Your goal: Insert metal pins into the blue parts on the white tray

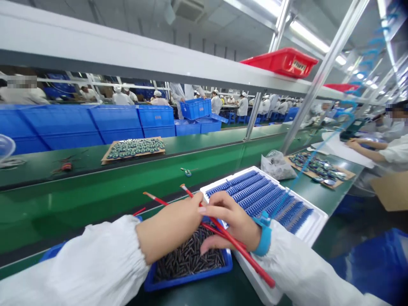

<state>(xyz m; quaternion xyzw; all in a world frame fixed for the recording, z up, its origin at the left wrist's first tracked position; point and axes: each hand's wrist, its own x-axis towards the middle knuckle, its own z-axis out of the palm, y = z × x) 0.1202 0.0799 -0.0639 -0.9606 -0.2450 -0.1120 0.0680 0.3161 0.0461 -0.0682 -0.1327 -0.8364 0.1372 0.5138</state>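
Observation:
My left hand [172, 227] and my right hand [231, 225] meet over a blue tray [191, 278] filled with small dark cylindrical parts [188, 257]. Both hands are closed on red wires [237, 246] that cross between them. The wires' stripped ends [183, 187] point up and to the left, and one wire runs down to the right past my wrist. A blue wrist strap [264, 238] with a coiled blue cord sits on my right wrist. Just right of my hands lies a white tray [314, 229] holding rows of blue parts [264, 195].
A green conveyor belt [95, 191] runs across in front. On it lie a cardboard sheet of round parts [135, 148], a small tool [187, 171] and a plastic bag [277, 165]. Blue crates [95, 123] line the far side. A co-worker's arm [366, 148] works at right. A red bin [282, 61] sits overhead.

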